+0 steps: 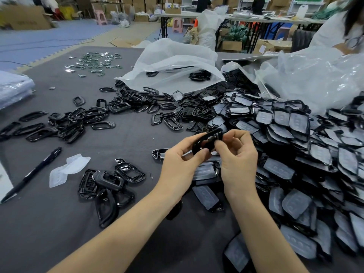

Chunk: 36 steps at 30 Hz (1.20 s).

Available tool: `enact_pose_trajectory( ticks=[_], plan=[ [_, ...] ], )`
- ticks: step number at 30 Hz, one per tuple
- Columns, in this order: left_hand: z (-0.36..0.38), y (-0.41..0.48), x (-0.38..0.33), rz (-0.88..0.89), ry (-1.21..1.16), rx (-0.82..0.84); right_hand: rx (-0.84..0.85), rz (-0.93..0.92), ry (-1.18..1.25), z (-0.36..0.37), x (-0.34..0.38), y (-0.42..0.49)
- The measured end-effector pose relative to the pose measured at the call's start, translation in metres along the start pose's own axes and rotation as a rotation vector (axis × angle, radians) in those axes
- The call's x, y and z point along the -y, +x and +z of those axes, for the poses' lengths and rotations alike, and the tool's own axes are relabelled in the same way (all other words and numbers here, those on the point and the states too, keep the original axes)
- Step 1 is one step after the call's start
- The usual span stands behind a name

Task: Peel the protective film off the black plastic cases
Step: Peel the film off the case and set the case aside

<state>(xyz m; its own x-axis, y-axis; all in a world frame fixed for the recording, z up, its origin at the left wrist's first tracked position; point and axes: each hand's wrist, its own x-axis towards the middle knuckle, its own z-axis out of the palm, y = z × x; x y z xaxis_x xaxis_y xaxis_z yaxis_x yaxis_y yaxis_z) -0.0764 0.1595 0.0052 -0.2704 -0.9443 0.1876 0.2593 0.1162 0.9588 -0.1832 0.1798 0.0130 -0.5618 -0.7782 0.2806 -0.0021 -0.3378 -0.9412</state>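
Black glossy plastic case (208,134), an open oval frame, is held up just above the grey matte counter (49,223), near its middle, clamped in a two-handed grip. The left hand (182,161) curls thumb and fingers round its lower left end, and the right hand (237,158) pinches its right end between thumb and fingertips (217,143). Whether any film is left on this piece I cannot tell; no pale sheet shows on it. The step looks like finding or lifting a film edge, so the left hand should steady the frame by its rim, off the glossy face. A right fingernail can then catch a corner and pull low and slow along the length, so the thin sheet comes away whole rather than tearing. Just beyond and to the right lies the large heap of black cases under cloudy white film (295,134), the work not yet done and by far the greater share. Near left sits a small cluster of bare black cases (110,184), a sensible place to drop this one. Beside it lie crumpled pieces of translucent white film (67,170) and a black pen (33,172); keeping film and finished cases apart should save sorting.
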Motion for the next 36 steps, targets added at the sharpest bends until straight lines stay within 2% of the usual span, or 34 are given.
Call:
enact_pose_trajectory(
  ticks=[9,16,21,25,28,32,36],
  plan=[
    [-0.001,0.003,0.001,-0.02,-0.126,-0.031,0.007,0.049,0.053,0.0,0.0,-0.001],
    [-0.002,0.003,0.0,-0.005,-0.107,-0.049,0.041,0.122,0.046,0.0,0.003,-0.002],
    [-0.004,0.001,0.0,0.038,0.039,-0.086,0.051,0.162,-0.007,-0.001,0.002,-0.001],
    [-0.009,0.001,0.004,0.294,0.526,-0.126,0.074,0.129,-0.089,-0.003,0.0,0.001],
    [-0.011,0.003,0.004,0.346,0.618,-0.102,0.097,0.122,-0.12,-0.005,0.0,0.001],
    [-0.016,0.006,0.006,0.368,0.725,-0.058,0.181,-0.039,-0.361,-0.008,0.002,0.002],
    [-0.022,0.01,0.006,0.356,0.699,0.014,0.229,-0.251,-0.557,-0.008,0.006,0.001]
  ],
)
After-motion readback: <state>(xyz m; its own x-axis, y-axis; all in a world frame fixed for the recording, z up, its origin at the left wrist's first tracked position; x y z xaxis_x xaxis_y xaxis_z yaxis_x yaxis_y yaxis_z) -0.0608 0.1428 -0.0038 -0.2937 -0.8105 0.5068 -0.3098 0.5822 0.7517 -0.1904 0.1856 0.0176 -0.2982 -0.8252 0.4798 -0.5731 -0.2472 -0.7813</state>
